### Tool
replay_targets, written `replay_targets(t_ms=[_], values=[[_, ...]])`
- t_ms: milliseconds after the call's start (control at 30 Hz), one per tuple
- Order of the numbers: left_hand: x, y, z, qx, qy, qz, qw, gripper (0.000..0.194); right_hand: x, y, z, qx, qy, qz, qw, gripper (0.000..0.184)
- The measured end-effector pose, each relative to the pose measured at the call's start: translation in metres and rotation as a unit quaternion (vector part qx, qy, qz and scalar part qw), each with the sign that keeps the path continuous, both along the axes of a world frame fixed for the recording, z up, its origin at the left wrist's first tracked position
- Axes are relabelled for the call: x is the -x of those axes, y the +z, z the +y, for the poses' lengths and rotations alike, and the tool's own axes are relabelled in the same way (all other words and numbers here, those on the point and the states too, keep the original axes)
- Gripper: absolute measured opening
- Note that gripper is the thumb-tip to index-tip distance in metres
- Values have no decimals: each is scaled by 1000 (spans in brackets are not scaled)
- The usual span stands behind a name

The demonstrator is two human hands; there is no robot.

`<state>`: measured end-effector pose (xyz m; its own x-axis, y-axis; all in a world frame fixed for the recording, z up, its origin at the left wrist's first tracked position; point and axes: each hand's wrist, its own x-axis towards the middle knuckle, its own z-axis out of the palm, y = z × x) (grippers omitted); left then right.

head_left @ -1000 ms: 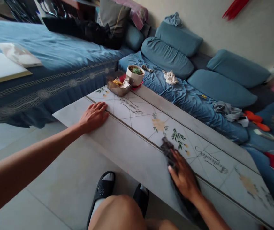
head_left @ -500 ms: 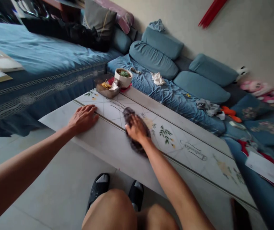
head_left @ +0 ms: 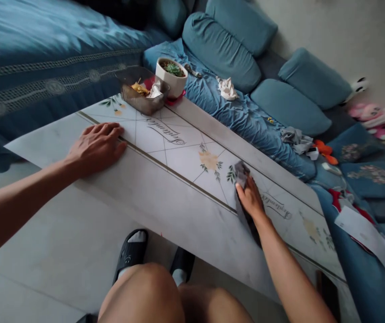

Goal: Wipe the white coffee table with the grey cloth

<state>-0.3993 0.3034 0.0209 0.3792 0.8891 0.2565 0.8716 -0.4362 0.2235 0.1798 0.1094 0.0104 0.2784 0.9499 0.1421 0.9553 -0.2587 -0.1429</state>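
Observation:
A low white table (head_left: 192,211) printed with flowers and the word "September" stretches across the view. Flat on its left part rests my left hand (head_left: 96,146), open, with nothing in it. My right hand (head_left: 251,197) holds a grey cloth (head_left: 241,172) down against the tabletop, right of the middle printed flower. Part of the cloth is hidden beneath the palm and forearm.
At the table's far end stand a clear brown plastic box (head_left: 142,101) with scraps in it and a white pot (head_left: 175,76) with a succulent. A dark phone-like object (head_left: 327,291) lies near the right end. Blue sofas (head_left: 206,103) border the table.
My right hand has swept the cloth rightward along the table, away from the plant. My left hand stays flat on the tabletop. The view has tilted down.

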Motion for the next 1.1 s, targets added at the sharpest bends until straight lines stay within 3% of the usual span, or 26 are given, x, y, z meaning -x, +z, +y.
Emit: replay_targets(t_ms=[67, 133, 200, 233, 333, 433, 533, 600, 667, 733, 833, 933, 1000, 1100], values=[[-1, 2, 0, -1, -1, 5, 1000, 66, 24, 4, 73, 6, -15, 3, 1000, 81], [-1, 4, 0, 1, 6, 12, 1000, 64, 70, 8, 130, 9, 3, 10, 1000, 78], [-1, 7, -1, 6, 11, 21, 1000, 62, 125, 12, 157, 12, 48, 15, 999, 76], [0, 8, -2, 8, 12, 25, 1000, 61, 152, 13, 157, 14, 79, 17, 997, 75], [1, 10, 0, 11, 10, 35, 999, 62, 208, 15, 112, 17, 193, 30, 980, 73], [3, 7, 5, 10, 13, 39, 999, 63, 208, 9, 19, 17, 268, 47, 962, 72], [8, 0, 11, 3, 5, 38, 999, 65, 153, -1, -85, -7, 233, 40, 972, 69], [14, -4, 11, -11, 7, 26, 1000, 66, 99, -8, -133, -40, 164, 23, 985, 70], [16, -5, 7, -38, 2, -1, 999, 66, 47, -14, -151, -65, 85, 9, 994, 71], [3, -2, -2, -49, -47, -21, 997, 59, 7, -16, -134, -66, 15, 3, 998, 72], [-62, 6, -32, -1, -205, -6, 979, 54, -25, -5, -69, -43, -72, 1, 996, 71], [-174, 5, -87, 14, -360, 16, 933, 57, -27, 10, -15, -34, -133, 8, 991, 69], [-250, -1, -124, -4, -425, 12, 905, 58, -15, 9, -17, -40, -124, 17, 991, 69], [-328, -13, -161, -20, -438, -10, 899, 61, 1, -17, -84, -78, -56, 16, 995, 69]])
